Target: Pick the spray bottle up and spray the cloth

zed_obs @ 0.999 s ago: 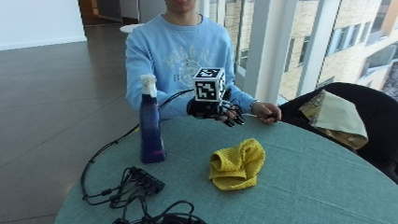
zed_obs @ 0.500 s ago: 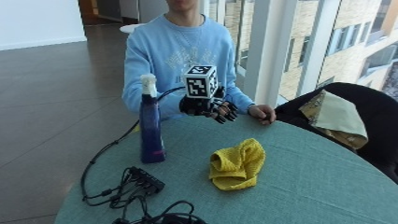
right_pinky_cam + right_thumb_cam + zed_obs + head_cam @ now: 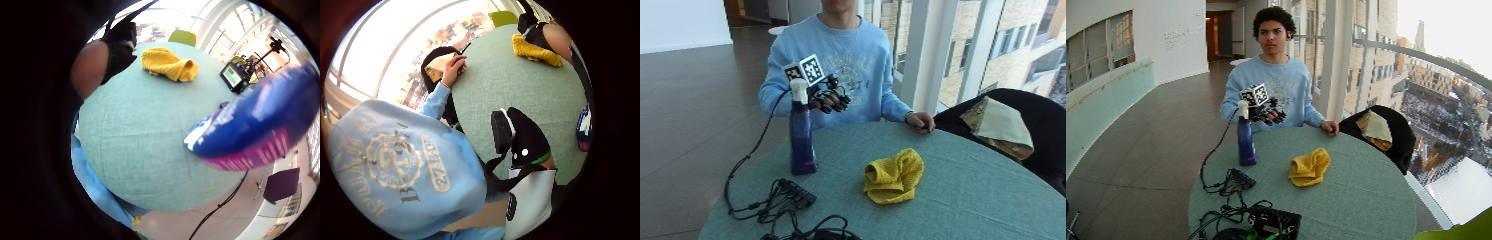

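A tall blue spray bottle [image 3: 802, 142] with a white nozzle stands upright near the left edge of the round green table [image 3: 973, 200]. My gloved right hand [image 3: 831, 100] hovers in the air just beside the nozzle, on the person's side, fingers loosely curled and holding nothing. A crumpled yellow cloth [image 3: 893, 175] lies mid-table, to the right of the bottle. The little finger side palm view shows the bottle [image 3: 260, 125] large and close, with the cloth [image 3: 167, 64] farther off on the table. The bare left hand [image 3: 921, 121] rests on the far table edge.
A black power strip [image 3: 796, 192] and tangled cables lie at the table's front left. A black box [image 3: 1274, 222] sits at the near edge. A dark chair holding a beige bag [image 3: 996, 125] stands to the right, by the windows.
My right hand has risen from near the table's far edge and moved left, arriving beside the bottle's nozzle. Bottle and cloth have stayed in place.
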Action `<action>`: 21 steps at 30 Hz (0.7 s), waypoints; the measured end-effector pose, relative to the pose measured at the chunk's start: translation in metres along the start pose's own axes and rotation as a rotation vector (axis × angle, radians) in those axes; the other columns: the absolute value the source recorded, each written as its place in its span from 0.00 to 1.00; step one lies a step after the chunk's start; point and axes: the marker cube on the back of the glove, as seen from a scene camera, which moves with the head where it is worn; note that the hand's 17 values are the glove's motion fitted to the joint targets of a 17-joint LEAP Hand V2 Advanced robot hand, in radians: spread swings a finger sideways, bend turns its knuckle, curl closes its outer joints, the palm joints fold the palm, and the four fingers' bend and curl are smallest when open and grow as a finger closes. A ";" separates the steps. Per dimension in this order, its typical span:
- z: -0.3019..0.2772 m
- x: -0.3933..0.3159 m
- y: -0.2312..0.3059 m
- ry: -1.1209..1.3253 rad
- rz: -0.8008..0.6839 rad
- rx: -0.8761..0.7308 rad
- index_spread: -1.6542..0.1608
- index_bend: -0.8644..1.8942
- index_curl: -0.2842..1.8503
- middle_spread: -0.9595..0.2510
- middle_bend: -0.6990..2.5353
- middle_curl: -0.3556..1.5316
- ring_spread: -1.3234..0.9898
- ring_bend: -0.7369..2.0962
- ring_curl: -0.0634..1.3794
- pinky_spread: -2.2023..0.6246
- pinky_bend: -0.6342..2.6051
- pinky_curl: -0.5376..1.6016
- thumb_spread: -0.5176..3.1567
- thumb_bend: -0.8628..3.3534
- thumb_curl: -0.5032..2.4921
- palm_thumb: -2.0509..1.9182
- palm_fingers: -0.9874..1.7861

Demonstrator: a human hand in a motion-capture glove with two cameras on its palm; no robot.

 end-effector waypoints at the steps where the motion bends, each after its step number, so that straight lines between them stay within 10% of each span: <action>1: -0.002 0.003 0.002 0.000 0.012 0.018 0.70 0.37 0.28 0.72 0.28 0.37 0.56 0.34 0.23 0.86 0.25 0.38 0.46 0.23 0.28 0.68 0.61; 21: -0.033 0.102 0.062 -0.539 0.471 0.588 0.71 0.36 0.29 0.73 0.28 0.39 0.56 0.34 0.26 0.85 0.26 0.39 0.46 0.21 0.29 0.69 0.61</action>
